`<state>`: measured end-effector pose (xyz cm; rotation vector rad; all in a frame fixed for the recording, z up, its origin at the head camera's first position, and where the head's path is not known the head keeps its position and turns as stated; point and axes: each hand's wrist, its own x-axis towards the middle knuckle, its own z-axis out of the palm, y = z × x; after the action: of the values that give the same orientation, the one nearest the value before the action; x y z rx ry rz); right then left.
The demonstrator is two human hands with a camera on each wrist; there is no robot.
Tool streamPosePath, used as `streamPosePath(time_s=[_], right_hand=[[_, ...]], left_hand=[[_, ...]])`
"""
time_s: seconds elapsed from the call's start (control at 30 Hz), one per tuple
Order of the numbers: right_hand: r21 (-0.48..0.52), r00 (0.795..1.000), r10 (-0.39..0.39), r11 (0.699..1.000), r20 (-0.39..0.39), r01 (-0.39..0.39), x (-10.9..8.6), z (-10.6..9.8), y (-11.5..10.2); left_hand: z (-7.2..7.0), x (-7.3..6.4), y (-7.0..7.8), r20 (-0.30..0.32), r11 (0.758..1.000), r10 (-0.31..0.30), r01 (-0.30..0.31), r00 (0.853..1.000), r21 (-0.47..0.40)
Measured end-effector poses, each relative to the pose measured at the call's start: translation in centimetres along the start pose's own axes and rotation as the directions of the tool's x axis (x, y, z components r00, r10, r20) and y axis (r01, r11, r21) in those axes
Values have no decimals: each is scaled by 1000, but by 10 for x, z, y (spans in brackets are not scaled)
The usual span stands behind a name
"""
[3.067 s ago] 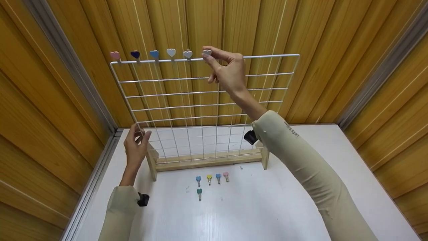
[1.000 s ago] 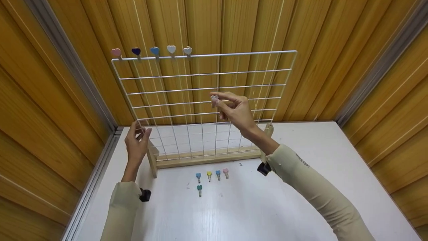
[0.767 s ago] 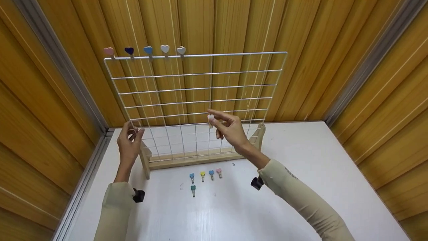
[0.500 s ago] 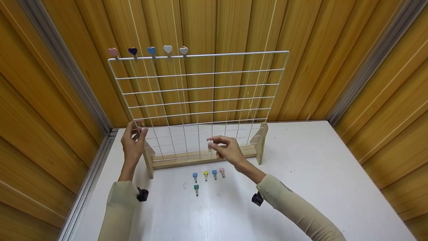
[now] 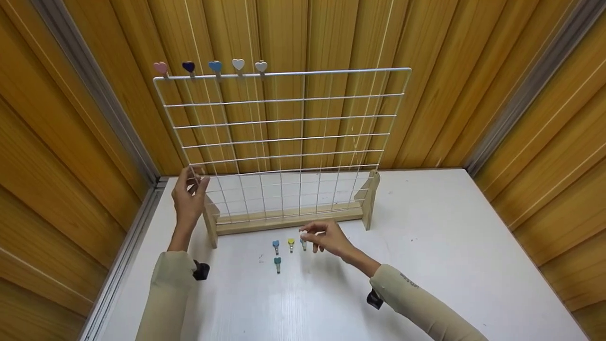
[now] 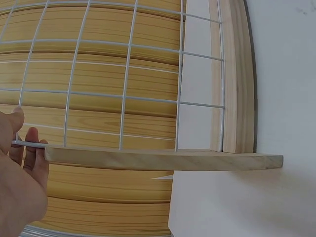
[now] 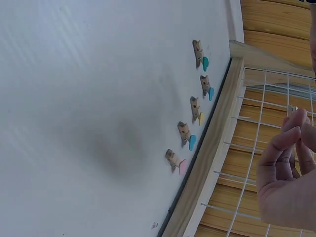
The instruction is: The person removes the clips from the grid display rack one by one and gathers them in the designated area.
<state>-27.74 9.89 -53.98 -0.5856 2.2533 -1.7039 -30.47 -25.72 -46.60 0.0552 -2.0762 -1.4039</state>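
Note:
My left hand [image 5: 188, 196] holds the left side of the white wire grid [image 5: 303, 99], its thumb and fingers round the edge wire. In the left wrist view, thumb and fingertips meet at that wire beside a wooden leg [image 6: 163, 159]. Low in front of the stand, my right hand [image 5: 331, 239] pinches a small white heart clothespin [image 5: 303, 233] between thumb and forefinger. Around it on the table lie blue [image 5: 276, 246], yellow [image 5: 291, 243] and green [image 5: 278, 264] heart clothespins. Another blue clothespin [image 7: 186, 136] and a pink one [image 7: 176, 161] show in the right wrist view; the hand hides the pink one overhead.
Several heart clothespins, including a dark blue one [image 5: 188, 67], are clipped along the grid's top wire at left. A wooden base [image 5: 289, 224] carries the grid on a white table [image 5: 426, 246]. Wood-panelled walls [image 5: 535, 123] enclose the table.
My right hand has taken the white heart clothespin off the top wire and brought it down in front of the grid to the clothespins on the table. The left hand keeps its hold.

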Motion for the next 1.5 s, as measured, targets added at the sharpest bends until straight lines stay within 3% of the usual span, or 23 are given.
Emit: streamPosePath(time_s=[0.53,0.77,1.13,1.5], right_hand=[[-105,995,31,994,99,-20,-8,20,27],[-160,993,8,987,114,10,-11,34,37],[-179,997,1,984,75,12,-7,52,58],[-204,1000,-27,979,-1,27,0,58,62]], left_hand=[[-1,2,0,4,1000,1,-1,1000,8],[-1,4,-2,-6,1000,28,-28,1000,1],[1,0,-2,9,1000,11,-11,1000,15],[-1,2,-1,13,1000,5,-6,1000,14]])
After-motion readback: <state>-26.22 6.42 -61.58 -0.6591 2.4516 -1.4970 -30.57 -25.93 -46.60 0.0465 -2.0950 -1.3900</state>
